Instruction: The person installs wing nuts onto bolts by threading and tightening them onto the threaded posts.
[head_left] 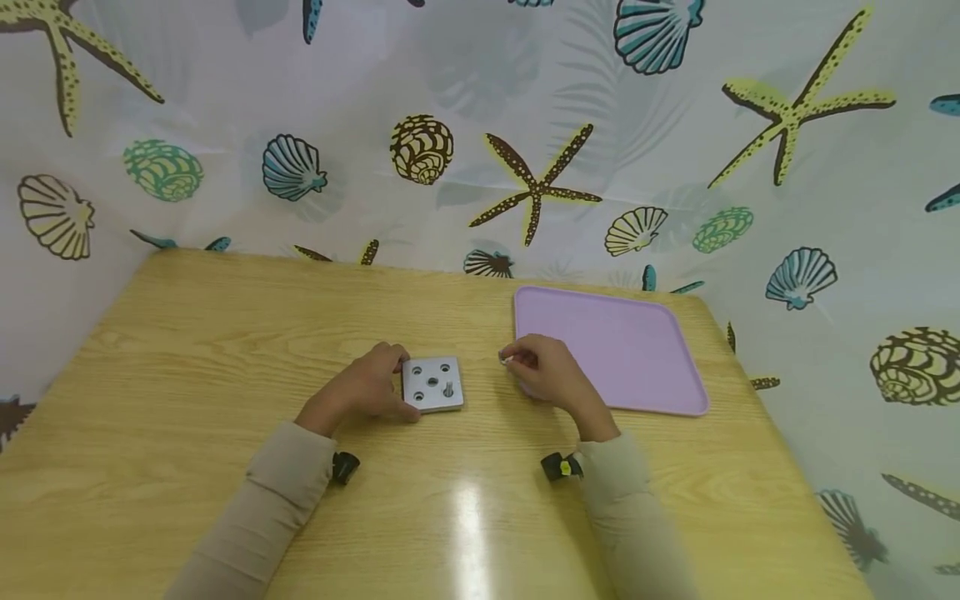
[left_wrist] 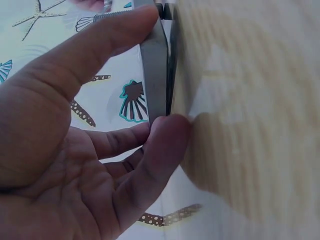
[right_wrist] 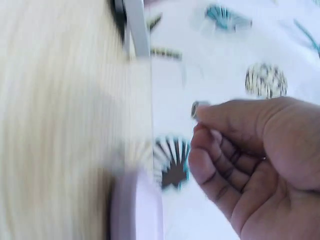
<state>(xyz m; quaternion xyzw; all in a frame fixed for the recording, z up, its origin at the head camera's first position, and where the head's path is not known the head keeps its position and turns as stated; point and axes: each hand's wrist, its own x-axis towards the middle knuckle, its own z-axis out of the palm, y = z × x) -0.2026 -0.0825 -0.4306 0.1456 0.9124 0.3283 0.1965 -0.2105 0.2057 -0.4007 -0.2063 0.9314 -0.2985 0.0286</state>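
Observation:
A square metal plate point(head_left: 432, 405) with several round holes lies on the table, and a threaded bolt point(head_left: 448, 388) stands up from its near right hole. My left hand point(head_left: 367, 383) grips the plate's left side, thumb at the near edge and fingers at the far edge. In the left wrist view the plate point(left_wrist: 155, 75) appears edge-on between thumb and fingers. To the right of the plate, my right hand point(head_left: 547, 367) pinches a small metal piece point(right_wrist: 195, 109) between thumb and fingertip. One end of that piece looks hollow; its exact kind is unclear.
A shallow purple tray point(head_left: 686, 354) lies at the back right, partly behind my right hand. The wooden table point(head_left: 225, 333) meets a patterned cloth point(head_left: 360, 208) at the back and sides.

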